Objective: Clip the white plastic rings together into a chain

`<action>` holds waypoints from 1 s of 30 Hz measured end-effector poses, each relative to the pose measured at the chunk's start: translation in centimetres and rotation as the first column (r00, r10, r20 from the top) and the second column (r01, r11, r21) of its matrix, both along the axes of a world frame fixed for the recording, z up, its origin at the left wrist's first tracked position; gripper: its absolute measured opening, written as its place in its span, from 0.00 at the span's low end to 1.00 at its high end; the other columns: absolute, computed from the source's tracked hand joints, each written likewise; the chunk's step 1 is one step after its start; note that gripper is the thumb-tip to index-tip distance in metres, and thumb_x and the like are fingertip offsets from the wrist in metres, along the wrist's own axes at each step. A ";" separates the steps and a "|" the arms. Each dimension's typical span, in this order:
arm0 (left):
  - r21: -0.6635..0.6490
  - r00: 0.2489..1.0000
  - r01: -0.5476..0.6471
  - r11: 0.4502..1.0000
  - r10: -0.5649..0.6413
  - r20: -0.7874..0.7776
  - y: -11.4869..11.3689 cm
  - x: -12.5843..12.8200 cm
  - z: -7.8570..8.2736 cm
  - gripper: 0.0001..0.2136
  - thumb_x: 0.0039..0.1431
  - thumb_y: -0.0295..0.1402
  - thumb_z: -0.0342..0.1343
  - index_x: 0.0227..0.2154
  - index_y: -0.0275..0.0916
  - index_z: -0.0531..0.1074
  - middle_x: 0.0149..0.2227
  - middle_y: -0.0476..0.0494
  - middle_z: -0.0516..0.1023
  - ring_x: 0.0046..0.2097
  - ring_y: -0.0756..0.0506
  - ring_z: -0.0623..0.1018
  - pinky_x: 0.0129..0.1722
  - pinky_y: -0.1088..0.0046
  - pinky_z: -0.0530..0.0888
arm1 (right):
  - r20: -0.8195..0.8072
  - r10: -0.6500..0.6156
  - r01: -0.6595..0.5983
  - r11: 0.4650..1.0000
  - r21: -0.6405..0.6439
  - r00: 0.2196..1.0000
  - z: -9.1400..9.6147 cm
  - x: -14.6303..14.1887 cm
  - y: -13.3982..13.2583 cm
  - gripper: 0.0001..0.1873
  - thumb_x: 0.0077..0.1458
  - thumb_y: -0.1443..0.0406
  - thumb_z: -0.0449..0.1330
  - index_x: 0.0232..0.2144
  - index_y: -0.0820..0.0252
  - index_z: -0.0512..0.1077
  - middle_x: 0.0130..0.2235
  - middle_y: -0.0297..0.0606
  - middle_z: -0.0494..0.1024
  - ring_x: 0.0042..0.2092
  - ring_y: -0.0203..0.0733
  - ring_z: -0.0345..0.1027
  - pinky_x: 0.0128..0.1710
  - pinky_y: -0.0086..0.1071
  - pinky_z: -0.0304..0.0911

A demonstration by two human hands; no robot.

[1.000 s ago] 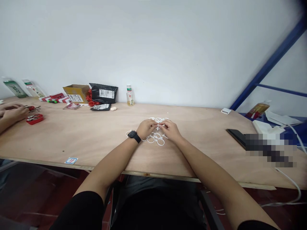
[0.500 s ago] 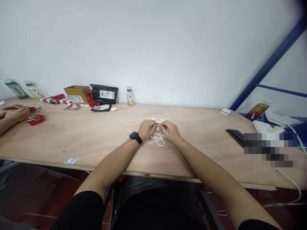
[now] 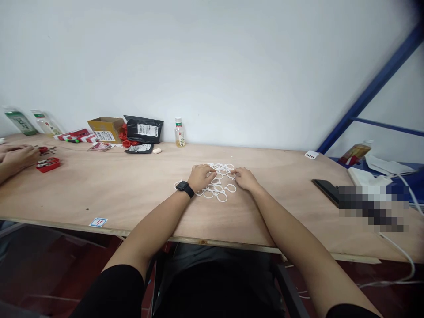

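A pile of several small white plastic rings [image 3: 218, 190] lies on the plywood table [image 3: 132, 190] in front of me. My left hand [image 3: 200, 176], with a black watch [image 3: 184, 189] on its wrist, rests on the pile's left side with fingers curled. My right hand [image 3: 244, 177] sits at the pile's right edge, fingertips pinched on a white ring. What the left fingers grip is too small to make out.
Another person's hands [image 3: 16, 155] work at the far left beside a red tray [image 3: 48, 164]. Along the wall stand a cardboard box [image 3: 106, 128], a black bag [image 3: 144, 129] and a small bottle [image 3: 179, 132]. A black phone [image 3: 326, 187] and white cable [image 3: 402, 251] lie right.
My hands were pressed together over the rings' middle; they have now parted, the right one moving right to the pile's edge and the left staying on the left side.
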State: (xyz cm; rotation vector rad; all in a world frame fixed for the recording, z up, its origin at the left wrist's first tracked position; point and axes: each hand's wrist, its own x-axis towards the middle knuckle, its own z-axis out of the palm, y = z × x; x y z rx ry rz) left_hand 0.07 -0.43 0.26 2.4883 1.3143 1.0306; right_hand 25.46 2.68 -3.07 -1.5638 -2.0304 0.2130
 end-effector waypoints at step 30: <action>0.134 0.984 0.157 0.978 -0.166 0.058 -0.1 0.7 -0.3 0.08 0.60 0.33 0.54 0.33 0.40 0.78 0.33 0.46 0.81 0.36 0.48 0.77 0.42 0.70 0.70 | -0.736 0.169 -0.294 0.955 -0.043 0.655 2.7 -6.4 -4.6 0.16 0.44 0.54 0.67 0.31 0.60 0.75 0.26 0.34 0.76 0.25 0.36 0.68 0.26 0.31 0.65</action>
